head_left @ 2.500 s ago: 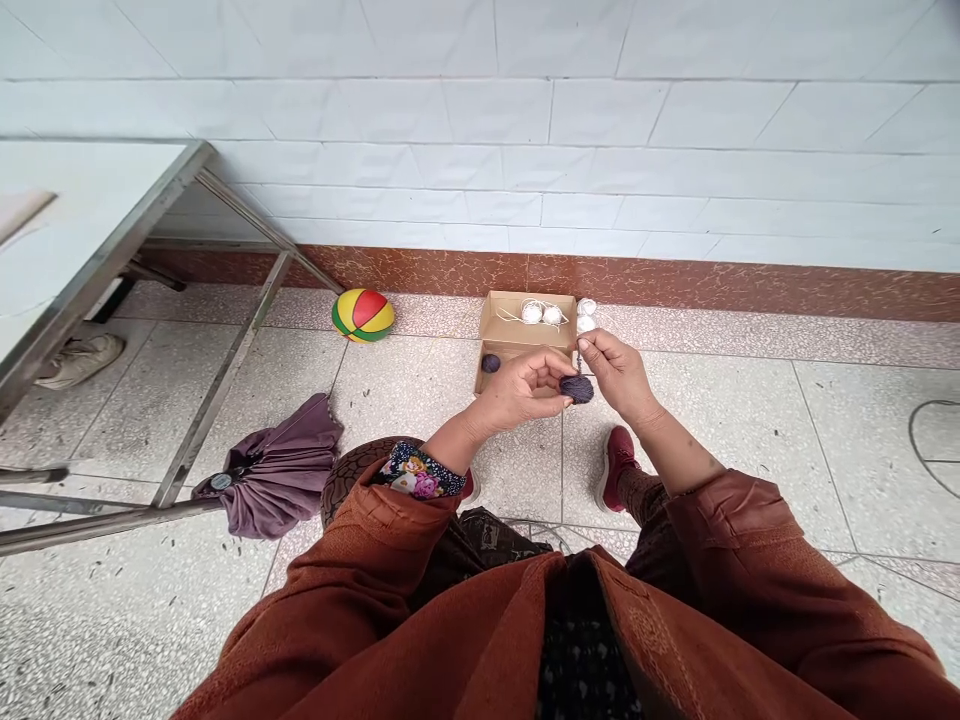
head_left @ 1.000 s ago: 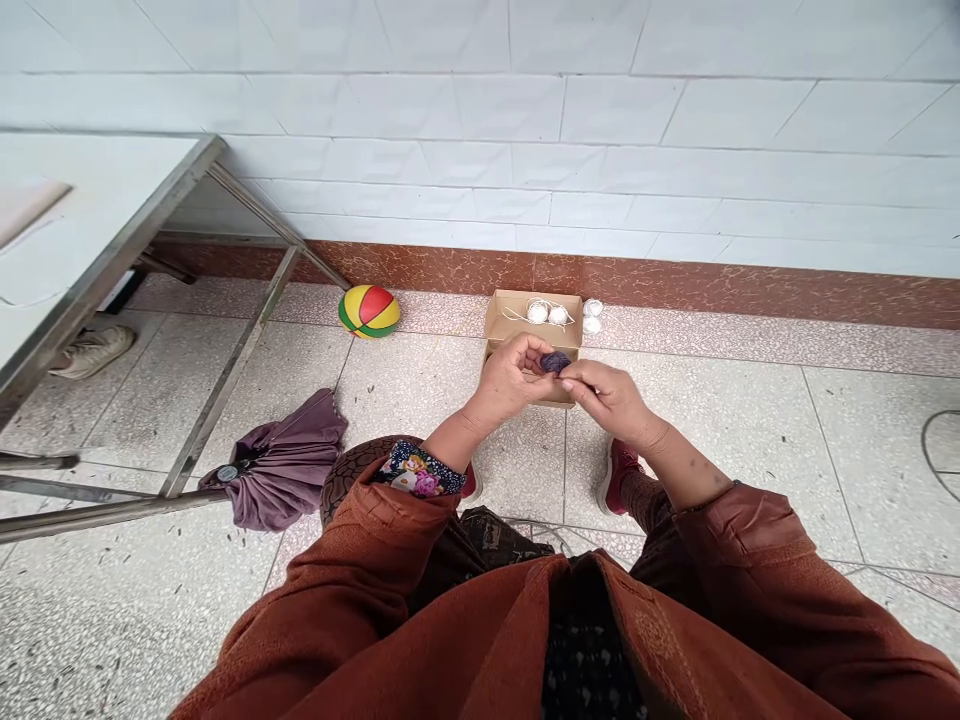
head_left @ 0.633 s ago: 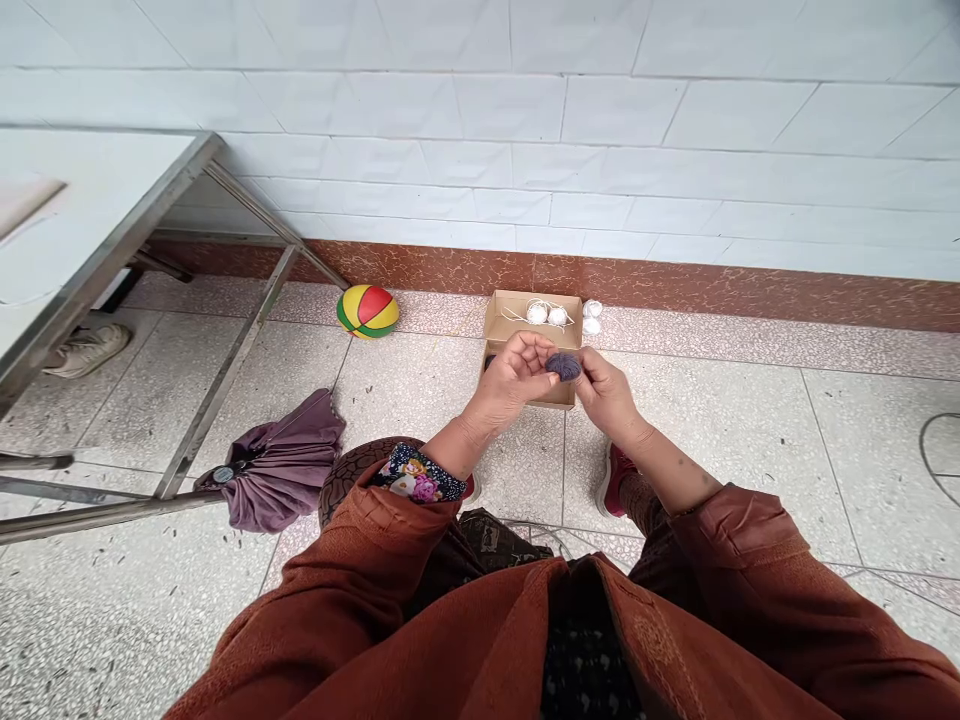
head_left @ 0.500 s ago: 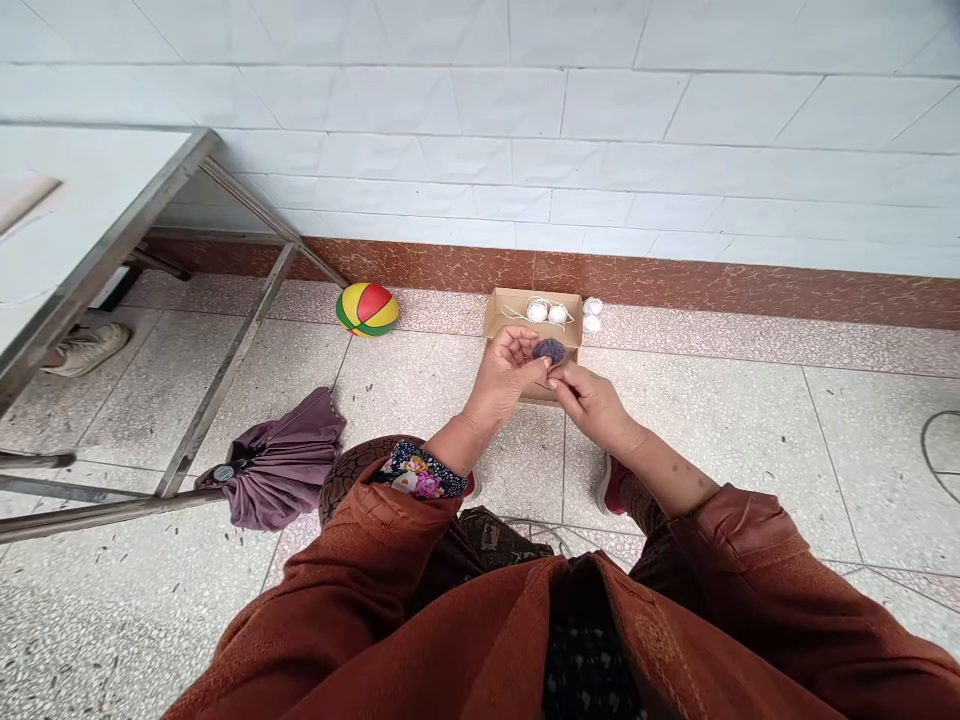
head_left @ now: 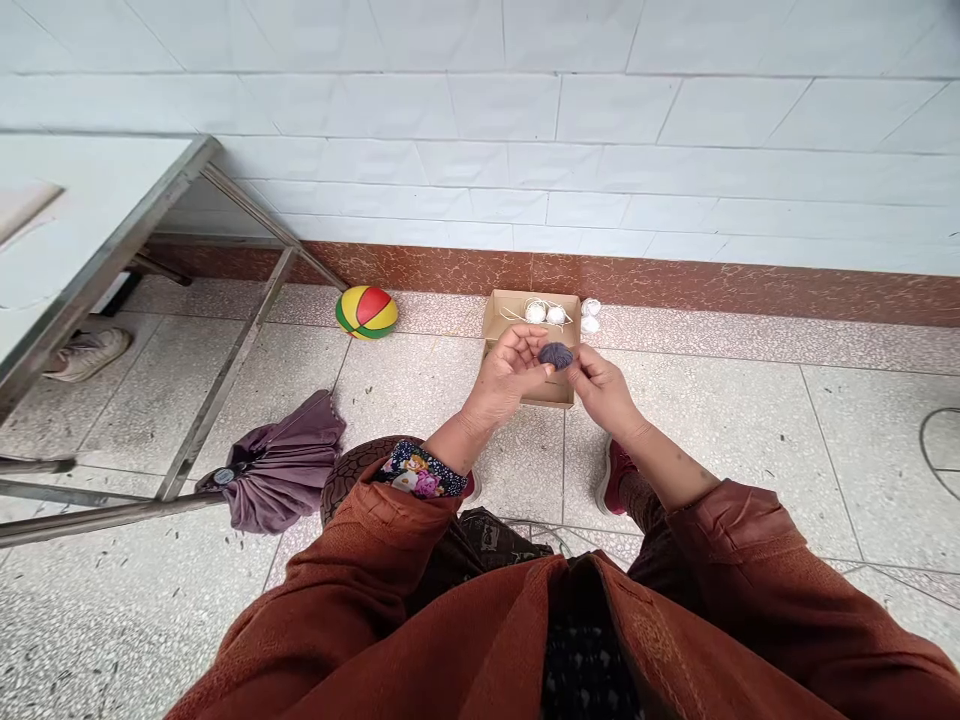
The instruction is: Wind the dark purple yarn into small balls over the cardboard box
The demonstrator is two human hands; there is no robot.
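A small ball of dark grey-purple yarn [head_left: 556, 356] is held in my left hand [head_left: 501, 378], its thumb below the ball and the other fingers curled on the far side. My right hand [head_left: 602, 387] is closed in a pinch against the ball's right edge. Any strand between those fingertips is too fine to make out. Beneath both hands, an open cardboard box [head_left: 495, 318] lies on the floor, partly hidden by them. Two balls of white yarn [head_left: 545, 313] with loose strands sit in its far part.
More small white balls [head_left: 591, 315] lie right of the box by the wall. To the left are a beach-style coloured ball [head_left: 367, 312], a folded purple umbrella [head_left: 281, 465] and a metal-framed table [head_left: 217, 385]. Another person's shoe [head_left: 94, 355] shows under the table. A cable loops at far right.
My right hand has moved from below the yarn ball up to its right side. The ball has shifted slightly right, while my left hand stays nearly in place.
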